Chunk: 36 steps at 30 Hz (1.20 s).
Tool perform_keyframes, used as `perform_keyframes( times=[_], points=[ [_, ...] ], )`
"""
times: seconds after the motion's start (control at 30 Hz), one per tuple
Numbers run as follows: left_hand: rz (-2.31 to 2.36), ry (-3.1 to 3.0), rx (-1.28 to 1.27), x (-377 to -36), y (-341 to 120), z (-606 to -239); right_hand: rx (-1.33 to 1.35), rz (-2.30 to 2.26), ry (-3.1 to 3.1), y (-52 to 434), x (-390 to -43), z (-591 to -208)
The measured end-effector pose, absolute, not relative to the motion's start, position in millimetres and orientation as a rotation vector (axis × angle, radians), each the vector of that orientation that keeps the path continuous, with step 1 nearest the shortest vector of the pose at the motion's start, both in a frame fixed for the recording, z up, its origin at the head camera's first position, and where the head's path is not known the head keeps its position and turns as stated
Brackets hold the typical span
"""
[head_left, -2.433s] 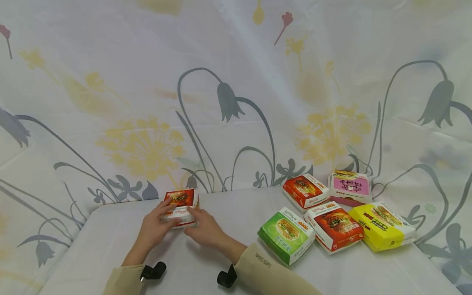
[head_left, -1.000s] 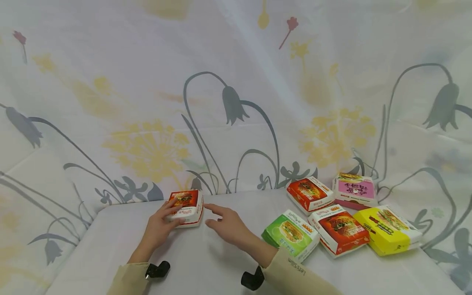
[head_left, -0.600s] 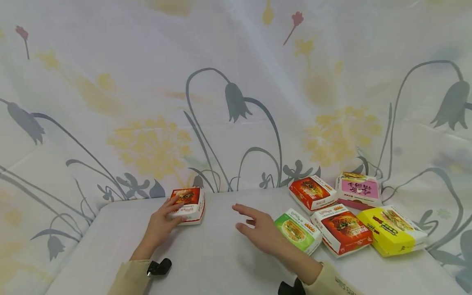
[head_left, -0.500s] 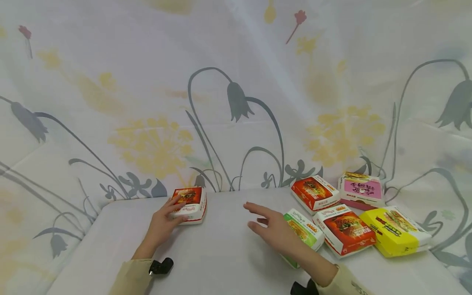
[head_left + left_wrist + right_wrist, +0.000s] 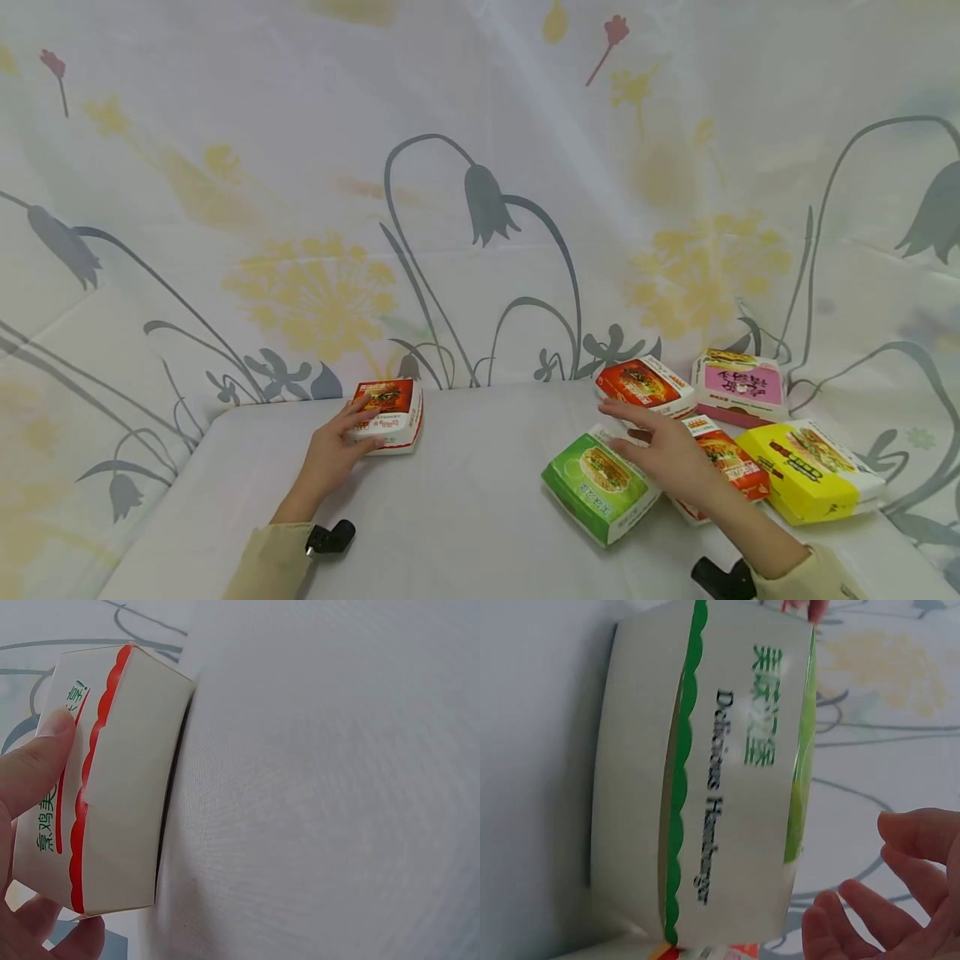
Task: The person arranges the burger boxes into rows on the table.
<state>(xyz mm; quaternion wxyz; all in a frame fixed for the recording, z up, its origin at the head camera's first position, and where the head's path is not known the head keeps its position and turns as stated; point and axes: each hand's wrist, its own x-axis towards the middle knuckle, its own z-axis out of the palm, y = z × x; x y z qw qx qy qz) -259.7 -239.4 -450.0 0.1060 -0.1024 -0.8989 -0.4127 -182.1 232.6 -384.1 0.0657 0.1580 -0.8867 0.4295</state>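
Observation:
At the left of the table, my left hand [image 5: 335, 450] holds a red-and-white hamburger box [image 5: 397, 429]. Its thumb [image 5: 37, 761] lies on the box's printed white front in the left wrist view, with fingers over the top and beside the left end. My right hand [image 5: 663, 454] hovers, fingers loosely spread, beside a green hamburger box [image 5: 600, 483] and partly in front of a red hamburger box [image 5: 731, 458]. In the right wrist view, the green box's white side [image 5: 727, 780] stands left of the fingers, with a gap between them.
A second red box [image 5: 641, 385] stands at the back right, beside a pink box [image 5: 742, 387]. Further right is a yellow box [image 5: 806, 467]. The boxes at the right stand close together. Behind the white table [image 5: 450, 517] hangs a flower-printed curtain [image 5: 480, 292].
My right hand has let go of the left red-and-white box and moved right, over to the grouped boxes. The left hand has stayed at its box.

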Motion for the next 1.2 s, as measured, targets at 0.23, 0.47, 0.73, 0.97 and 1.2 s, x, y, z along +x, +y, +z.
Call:
perform_keyframes(
  times=[0.23,0.47,0.73,0.97,1.2],
  points=[
    [-1.22,-2.665,-0.295,-262,-239,-449,0.518,1.255,-2.771,251,-187,-386],
    [-1.227,-2.669,-0.281,-262,-239,-450,0.451,1.271,-2.922,252,-188,-388],
    [-1.239,-2.69,-0.243,-260,-239,-449,0.431,1.271,-2.982,251,-187,-392],
    [-1.239,-2.682,-0.258,-260,-239,-449,0.444,1.316,-3.009,246,-187,-391],
    [-1.254,-2.686,-0.272,-261,-240,-450,0.438,1.363,-2.961,238,-188,-401]
  ],
)
